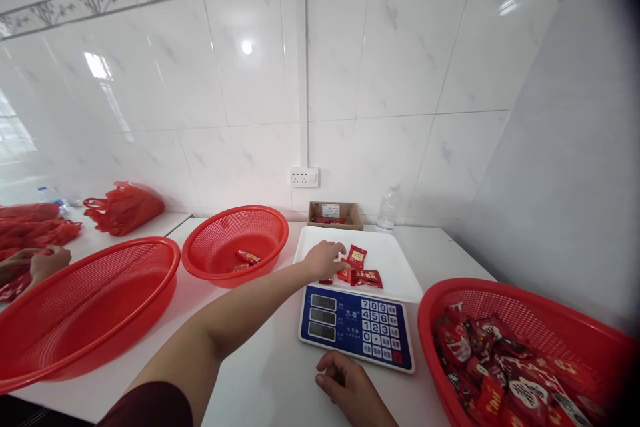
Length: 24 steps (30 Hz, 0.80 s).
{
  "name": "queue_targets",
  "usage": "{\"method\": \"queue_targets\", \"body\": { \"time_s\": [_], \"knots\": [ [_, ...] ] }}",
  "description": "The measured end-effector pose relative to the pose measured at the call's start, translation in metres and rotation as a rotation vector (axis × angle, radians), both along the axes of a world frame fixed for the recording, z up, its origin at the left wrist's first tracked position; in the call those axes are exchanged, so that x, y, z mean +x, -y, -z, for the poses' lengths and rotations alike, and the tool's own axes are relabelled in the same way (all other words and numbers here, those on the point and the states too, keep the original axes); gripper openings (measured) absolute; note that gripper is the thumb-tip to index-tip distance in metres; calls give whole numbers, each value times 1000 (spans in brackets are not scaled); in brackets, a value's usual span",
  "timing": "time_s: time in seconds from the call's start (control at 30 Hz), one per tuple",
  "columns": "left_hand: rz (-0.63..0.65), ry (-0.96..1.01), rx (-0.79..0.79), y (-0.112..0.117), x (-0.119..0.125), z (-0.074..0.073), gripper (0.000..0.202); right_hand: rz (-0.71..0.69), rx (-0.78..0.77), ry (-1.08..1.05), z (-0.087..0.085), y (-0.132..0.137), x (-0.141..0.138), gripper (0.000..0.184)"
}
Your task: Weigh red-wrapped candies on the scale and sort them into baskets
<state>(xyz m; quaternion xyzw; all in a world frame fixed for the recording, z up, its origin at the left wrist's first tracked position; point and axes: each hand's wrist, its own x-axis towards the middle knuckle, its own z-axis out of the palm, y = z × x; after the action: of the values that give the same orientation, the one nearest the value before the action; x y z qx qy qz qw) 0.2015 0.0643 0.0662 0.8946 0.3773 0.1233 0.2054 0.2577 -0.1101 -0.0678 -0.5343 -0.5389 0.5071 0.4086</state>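
Note:
My left hand reaches out over the white tray of an electronic scale. Its fingers are curled down onto a small pile of red candy packets lying on the tray, and they seem to pinch one of them. My right hand rests on the white table just in front of the scale's blue keypad. Its fingers are curled in and nothing shows in them.
A red mesh basket at the right holds many red packets. A smaller red basket with a few packets and a large red basket stand at the left. Another person's hand lies by red bags. A cardboard box and a bottle stand against the tiled wall.

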Motion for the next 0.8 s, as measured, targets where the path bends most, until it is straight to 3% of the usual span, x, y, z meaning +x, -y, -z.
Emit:
{"method": "queue_targets", "body": {
  "time_s": [0.13,0.3,0.53,0.8],
  "knots": [
    [6,-50,97,-2,5,5,53,17,33,25,5,0,-1,13],
    [100,-162,71,6,11,16,76,-8,26,35,6,-1,-3,14],
    [209,-232,82,-3,24,24,72,-35,33,71,8,-2,0,15],
    [69,-144,144,-9,21,27,74,-27,54,90,21,-7,0,20]
  ]
}}
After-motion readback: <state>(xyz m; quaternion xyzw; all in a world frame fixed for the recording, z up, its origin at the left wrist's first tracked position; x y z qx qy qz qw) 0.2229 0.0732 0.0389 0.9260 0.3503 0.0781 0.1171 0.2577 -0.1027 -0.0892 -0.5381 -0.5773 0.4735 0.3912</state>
